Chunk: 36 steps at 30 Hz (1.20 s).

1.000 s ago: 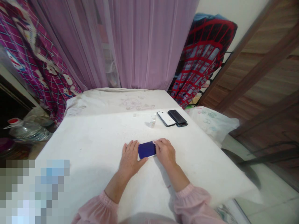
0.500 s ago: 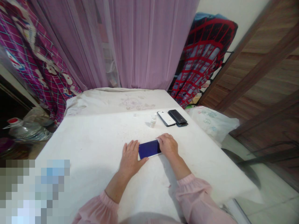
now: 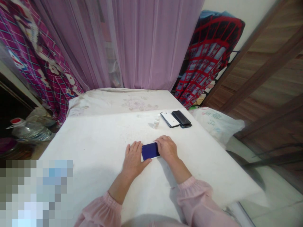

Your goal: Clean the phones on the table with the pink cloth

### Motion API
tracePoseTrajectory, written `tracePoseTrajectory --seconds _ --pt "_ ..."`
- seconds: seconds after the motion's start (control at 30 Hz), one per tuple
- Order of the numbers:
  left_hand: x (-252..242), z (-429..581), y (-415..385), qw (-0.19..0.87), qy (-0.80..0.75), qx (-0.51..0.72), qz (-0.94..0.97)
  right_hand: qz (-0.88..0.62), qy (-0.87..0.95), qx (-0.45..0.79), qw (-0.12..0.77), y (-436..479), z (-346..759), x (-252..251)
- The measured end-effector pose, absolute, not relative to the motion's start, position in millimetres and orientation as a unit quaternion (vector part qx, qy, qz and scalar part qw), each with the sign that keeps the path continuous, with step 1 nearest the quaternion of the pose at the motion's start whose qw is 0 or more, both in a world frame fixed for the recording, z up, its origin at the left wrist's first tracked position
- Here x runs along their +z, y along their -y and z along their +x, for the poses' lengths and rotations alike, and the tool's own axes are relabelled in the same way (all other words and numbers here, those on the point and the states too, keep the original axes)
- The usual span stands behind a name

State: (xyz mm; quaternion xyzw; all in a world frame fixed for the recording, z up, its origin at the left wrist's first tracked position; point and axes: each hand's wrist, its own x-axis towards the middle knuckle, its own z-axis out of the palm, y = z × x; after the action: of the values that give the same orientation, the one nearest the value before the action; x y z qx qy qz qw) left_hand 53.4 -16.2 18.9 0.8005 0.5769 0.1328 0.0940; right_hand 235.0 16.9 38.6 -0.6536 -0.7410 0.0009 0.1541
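Two hands steady a blue-faced phone (image 3: 150,151) on a white table (image 3: 94,142).

The phone lies flat between the hands, lengthwise across the person. The left hand (image 3: 134,159) is open and flat on the table, unclenched, its thumb at the phone's lower left corner. The right hand (image 3: 167,148) covers the phone's right end; whether it grips or only rests cannot be told. Bracing from both sides keeps the phone from sliding. Farther on, a small bottle (image 3: 156,122) stands near a white phone (image 3: 169,119) and a black phone (image 3: 181,119).

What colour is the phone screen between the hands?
The screen is deep blue, in the head view.
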Motion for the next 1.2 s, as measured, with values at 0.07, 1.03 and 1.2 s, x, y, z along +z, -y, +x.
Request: tracePoseTrajectory --seconds 0.07,1.03,1.2 --pt "17.9 53.3 16.1 0.093 -0.577 0.134 0.8 -0.675 0.723 -0.009 0.147 -19.0 248.1 37.9" --pt "14.5 53.7 15.8 0.085 -0.577 0.152 0.798 -0.672 0.728 -0.008 0.139 -16.1 234.1 38.0" --pt "13.3 53.0 14.8 0.08 -0.576 0.146 0.8 -0.621 0.77 0.003 0.146 -14.0 206.1 36.6"
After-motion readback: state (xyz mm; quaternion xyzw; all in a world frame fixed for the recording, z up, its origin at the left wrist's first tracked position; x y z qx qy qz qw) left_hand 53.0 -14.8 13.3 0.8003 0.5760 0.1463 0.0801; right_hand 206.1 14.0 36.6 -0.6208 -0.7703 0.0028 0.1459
